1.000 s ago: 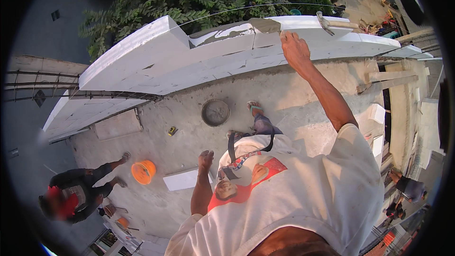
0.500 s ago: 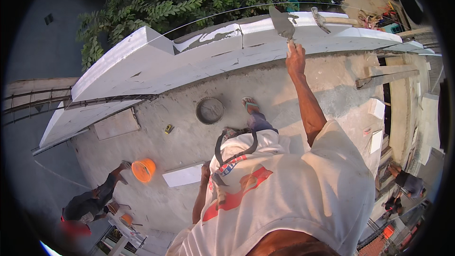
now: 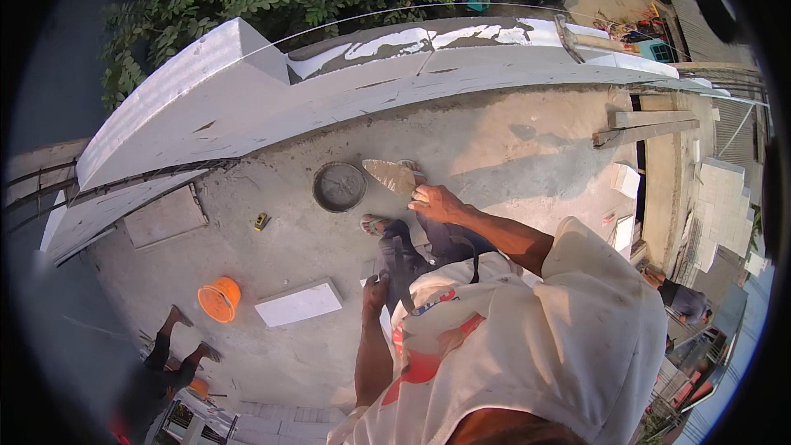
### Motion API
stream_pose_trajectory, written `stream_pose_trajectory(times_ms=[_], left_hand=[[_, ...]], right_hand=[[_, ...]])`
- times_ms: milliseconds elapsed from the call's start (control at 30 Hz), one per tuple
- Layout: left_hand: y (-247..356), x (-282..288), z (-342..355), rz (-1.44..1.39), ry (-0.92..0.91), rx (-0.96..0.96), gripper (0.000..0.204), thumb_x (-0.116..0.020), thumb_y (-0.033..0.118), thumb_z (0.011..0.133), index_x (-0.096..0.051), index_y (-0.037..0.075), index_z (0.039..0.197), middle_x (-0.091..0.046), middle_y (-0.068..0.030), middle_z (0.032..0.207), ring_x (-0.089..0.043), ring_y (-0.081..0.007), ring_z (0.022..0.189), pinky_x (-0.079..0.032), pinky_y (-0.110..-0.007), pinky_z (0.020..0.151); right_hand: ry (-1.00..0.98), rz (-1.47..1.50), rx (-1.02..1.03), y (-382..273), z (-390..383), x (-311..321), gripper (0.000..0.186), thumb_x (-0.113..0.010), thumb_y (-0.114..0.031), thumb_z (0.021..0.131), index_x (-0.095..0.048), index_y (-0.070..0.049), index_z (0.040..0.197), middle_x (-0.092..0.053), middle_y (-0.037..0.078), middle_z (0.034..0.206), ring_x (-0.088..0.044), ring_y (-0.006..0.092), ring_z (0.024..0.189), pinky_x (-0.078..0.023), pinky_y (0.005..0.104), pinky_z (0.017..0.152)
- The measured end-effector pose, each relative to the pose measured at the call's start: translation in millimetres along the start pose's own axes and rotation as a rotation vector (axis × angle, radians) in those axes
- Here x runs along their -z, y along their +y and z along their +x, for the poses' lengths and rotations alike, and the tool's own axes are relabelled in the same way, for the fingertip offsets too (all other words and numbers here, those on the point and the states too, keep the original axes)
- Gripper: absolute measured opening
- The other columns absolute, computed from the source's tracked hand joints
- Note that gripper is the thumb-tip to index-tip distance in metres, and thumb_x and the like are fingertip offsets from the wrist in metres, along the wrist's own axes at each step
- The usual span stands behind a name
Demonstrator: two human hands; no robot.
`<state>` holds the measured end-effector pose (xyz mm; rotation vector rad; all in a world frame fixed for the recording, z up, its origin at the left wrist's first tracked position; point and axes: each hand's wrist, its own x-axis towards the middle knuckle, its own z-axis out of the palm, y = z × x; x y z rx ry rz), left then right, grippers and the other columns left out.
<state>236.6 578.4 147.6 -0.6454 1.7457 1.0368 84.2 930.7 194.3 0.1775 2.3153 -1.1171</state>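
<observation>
A pointed trowel [image 3: 389, 176], its blade smeared with grey mortar, is in my right hand [image 3: 441, 204], fingers closed round the handle. The blade is held out near the right side of a round black tub [image 3: 316, 198] with grey mortar inside. My left hand [image 3: 376, 292] hangs beside my left thigh with its fingers curled; what it holds, if anything, is hidden. Ahead runs a low wall of white blocks [image 3: 329, 95], with wet mortar [image 3: 338, 59] spread unevenly along its top. A taller white block [image 3: 189, 86] stands at its left.
A string [image 3: 395, 7] stretches above the wall. A curved metal tool [image 3: 568, 39] rests on top. Orange bucket [image 3: 218, 300], white block [image 3: 298, 303] and yellow tape measure [image 3: 261, 221] are on the floor. Planks [image 3: 647, 128] lie right. Another person [image 3: 156, 379] is lower left.
My right hand has brought the trowel from the wall top back and down beside the mortar tub. More mortar shows along the wall top. My left hand has come further into view.
</observation>
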Motion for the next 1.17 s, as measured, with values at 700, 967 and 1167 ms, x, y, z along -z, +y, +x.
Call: stream_pose_trajectory(times_ms=[700,967,1167], left_hand=[[-26,-126,76,0.028,0.256,0.594,0.099,-0.095,0.045,0.074,-0.038,-0.008,0.135,-0.057,-0.029,0.124,-0.066,-0.0491,0.113,-0.055,-0.055,0.098],[-44,-125,64,0.027,0.228,0.528,0.097,-0.093,0.054,0.075,-0.04,-0.005,0.13,-0.057,-0.0288,0.126,-0.067,-0.0468,0.115,-0.056,-0.054,0.098],[-61,-74,53,0.069,0.208,0.013,0.1,-0.072,0.058,0.092,-0.039,-0.016,0.151,-0.055,-0.0446,0.14,-0.055,-0.0548,0.134,-0.047,-0.053,0.113]], right_hand=[[-0.459,-0.678,0.037,146,370,-381,0.033,-0.066,-0.022,0.095,-0.073,0.0,0.119,-0.072,0.024,0.127,-0.071,0.0395,0.118,-0.055,0.0512,0.103],[-0.64,-0.21,-0.013,136,247,-229,0.045,-0.081,-0.039,0.089,-0.074,0.002,0.106,-0.075,0.02,0.095,-0.072,0.0308,0.091,-0.055,0.0442,0.086],[-0.16,0.141,0.102,55,77,-39,0.04,-0.08,-0.036,0.094,-0.064,-0.001,0.085,-0.056,0.006,0.067,-0.054,0.0187,0.057,-0.046,0.0396,0.056]])
